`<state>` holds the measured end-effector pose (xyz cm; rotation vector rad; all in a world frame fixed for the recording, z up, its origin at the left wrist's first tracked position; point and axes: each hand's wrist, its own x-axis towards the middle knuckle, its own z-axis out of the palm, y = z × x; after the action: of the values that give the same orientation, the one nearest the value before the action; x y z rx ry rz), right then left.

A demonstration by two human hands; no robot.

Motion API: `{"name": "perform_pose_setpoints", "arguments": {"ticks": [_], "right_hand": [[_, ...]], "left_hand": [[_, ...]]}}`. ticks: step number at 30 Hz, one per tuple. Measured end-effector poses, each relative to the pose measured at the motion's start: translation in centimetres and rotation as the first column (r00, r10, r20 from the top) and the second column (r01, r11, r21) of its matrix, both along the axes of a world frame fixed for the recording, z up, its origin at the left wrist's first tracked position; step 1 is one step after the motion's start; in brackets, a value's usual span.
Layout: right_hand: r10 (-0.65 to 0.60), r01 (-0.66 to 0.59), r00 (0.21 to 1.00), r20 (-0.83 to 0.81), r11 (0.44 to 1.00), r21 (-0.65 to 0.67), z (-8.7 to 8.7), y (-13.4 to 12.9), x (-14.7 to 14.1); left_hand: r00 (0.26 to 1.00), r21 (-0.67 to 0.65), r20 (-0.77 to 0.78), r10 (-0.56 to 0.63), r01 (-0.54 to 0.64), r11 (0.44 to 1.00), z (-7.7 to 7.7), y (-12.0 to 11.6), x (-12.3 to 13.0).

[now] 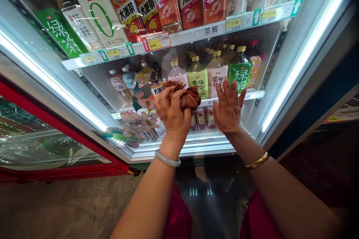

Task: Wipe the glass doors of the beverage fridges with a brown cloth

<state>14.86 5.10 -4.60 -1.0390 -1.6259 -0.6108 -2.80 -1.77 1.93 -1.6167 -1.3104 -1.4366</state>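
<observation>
A crumpled brown cloth [190, 98] is bunched in my left hand [172, 110], whose fingers curl round it. A pale bangle [167, 158] circles that wrist. To the right, my right hand [229, 106] is held up with its fingers spread and nothing in it, in front of a pink-labelled bottle [217, 71] and a green-labelled bottle [240, 69]. A gold bracelet [258, 161] is on the right wrist. Both hands are before the glass of a lit drinks cooler; whether they touch it is hard to tell.
Shelves of bottles fill the cooler, with price tags along the upper shelf edge [193, 37]. Flower decals [138, 121] show at lower left. A red-framed cooler [67, 110] stands at the left. Below are the tiled floor [92, 201] and a shoe [241, 209].
</observation>
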Motion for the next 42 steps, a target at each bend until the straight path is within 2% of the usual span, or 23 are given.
{"name": "perform_pose_setpoints", "arguments": {"ticks": [2,4,8,10,12,16,18,23,25,27,31,33,34,37,40,42], "right_hand": [[-0.002,0.003,1.000,0.007,1.000,-0.015,0.0,-0.1,0.1],[0.004,-0.004,1.000,0.010,1.000,-0.015,0.0,0.0,0.2],[0.003,-0.003,1.000,-0.004,1.000,0.018,-0.1,0.3,0.1],[0.002,-0.001,1.000,-0.020,0.999,0.036,-0.1,0.4,0.0],[0.007,-0.006,1.000,-0.026,0.999,0.035,-0.1,0.3,-0.1],[0.010,-0.010,1.000,0.002,1.000,0.015,0.2,-0.1,0.0],[0.008,-0.008,1.000,0.008,1.000,0.012,0.2,-0.3,0.1],[-0.027,0.028,1.000,0.008,0.999,-0.036,0.0,0.0,0.1],[-0.033,0.033,0.999,0.004,0.999,-0.038,0.0,0.1,0.0],[-0.031,0.031,1.000,0.002,0.999,-0.038,0.0,0.1,0.0],[-0.017,0.017,1.000,-0.001,0.999,-0.034,0.0,0.0,0.0],[0.000,0.000,1.000,-0.002,1.000,-0.014,0.0,0.0,0.0],[0.009,-0.009,1.000,-0.002,1.000,-0.002,0.0,0.0,0.0],[0.011,-0.011,1.000,-0.004,1.000,0.015,-0.1,0.2,0.0],[-0.007,0.007,1.000,-0.014,1.000,-0.001,-0.2,0.4,0.0],[-0.011,0.011,1.000,-0.024,1.000,0.001,-0.2,0.5,-0.1]], "left_hand": [[0.998,0.020,0.051,0.027,-0.028,0.999,0.4,0.0,-0.4],[0.999,-0.015,0.029,0.021,-0.020,1.000,-0.4,-0.1,0.2],[0.973,-0.182,-0.214,-0.083,0.044,0.982,-3.4,-0.4,2.8],[0.946,-0.203,-0.301,-0.121,0.060,0.977,-4.0,-0.4,3.2],[0.955,-0.170,-0.276,-0.109,0.063,0.984,-3.4,-0.4,2.5],[0.997,-0.073,-0.075,-0.004,-0.001,0.997,-1.0,-0.5,0.3],[0.998,-0.087,-0.058,0.032,-0.037,0.996,-1.0,-0.7,0.3],[0.950,-0.149,-0.306,-0.052,0.006,0.989,-4.9,-0.7,2.9],[0.931,-0.144,-0.355,-0.080,0.030,0.989,-5.4,-0.6,3.4],[0.947,-0.149,-0.311,-0.083,0.037,0.988,-4.4,-0.7,2.9],[0.999,-0.028,-0.043,0.024,-0.025,0.999,-0.4,-0.6,0.0],[0.995,0.026,0.067,0.073,-0.075,0.997,0.6,-0.4,-1.1],[0.992,0.032,0.088,0.086,-0.089,0.996,0.5,-0.3,-1.2],[0.998,-0.014,0.021,0.053,-0.053,0.999,-1.7,-0.1,-0.1],[0.980,-0.128,-0.192,-0.055,0.031,0.991,-4.4,-0.3,2.2],[0.947,-0.183,-0.304,-0.105,0.050,0.982,-5.0,-0.5,2.9]]}}
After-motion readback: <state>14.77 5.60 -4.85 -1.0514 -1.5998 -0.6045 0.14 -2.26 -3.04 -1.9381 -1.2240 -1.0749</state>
